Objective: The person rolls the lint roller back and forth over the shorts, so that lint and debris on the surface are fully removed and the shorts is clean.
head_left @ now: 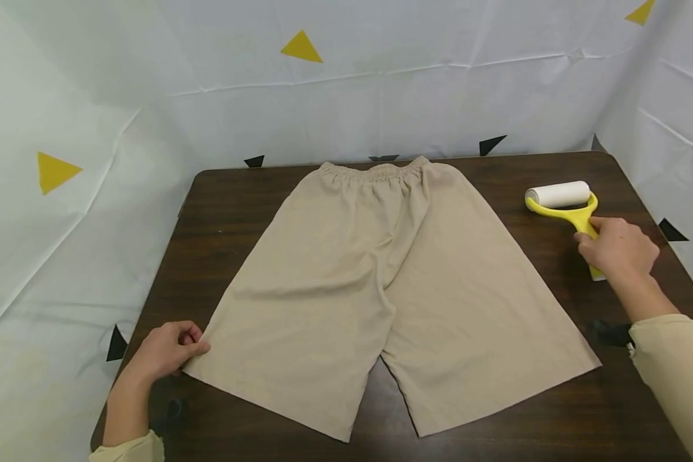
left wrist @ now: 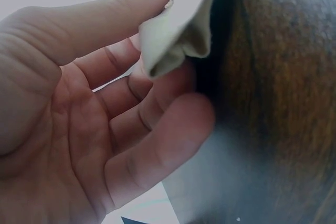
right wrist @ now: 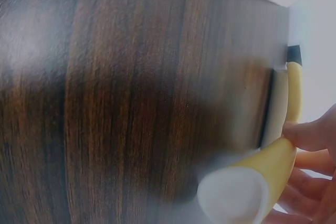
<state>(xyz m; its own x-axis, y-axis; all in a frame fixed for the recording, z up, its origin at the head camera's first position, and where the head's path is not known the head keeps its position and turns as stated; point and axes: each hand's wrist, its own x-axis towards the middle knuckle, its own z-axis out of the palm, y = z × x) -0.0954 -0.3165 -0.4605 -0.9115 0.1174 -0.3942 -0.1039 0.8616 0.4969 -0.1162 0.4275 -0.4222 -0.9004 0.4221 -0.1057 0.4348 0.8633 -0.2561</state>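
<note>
Beige shorts (head_left: 312, 282) with a gathered elastic waistband lie spread out, waistband toward the back and leg openings toward the front. My left hand (head_left: 170, 350) pinches the outer corner of the left leg's hem; in the left wrist view the folded hem (left wrist: 176, 40) sits between thumb and fingers. At the right, my right hand (head_left: 624, 247) grips the yellow handle of a lint roller (head_left: 560, 194), whose white roll points to the back. The right wrist view shows the handle's pale round end (right wrist: 233, 195) close to the camera, with thumb and fingers around the handle.
The dark wood-grain table (head_left: 208, 237) runs under everything, its back edge near a white sheet wall (head_left: 381, 115). That wall carries yellow triangles (head_left: 302, 48) and black ones. White sheeting also stands along the left and right sides.
</note>
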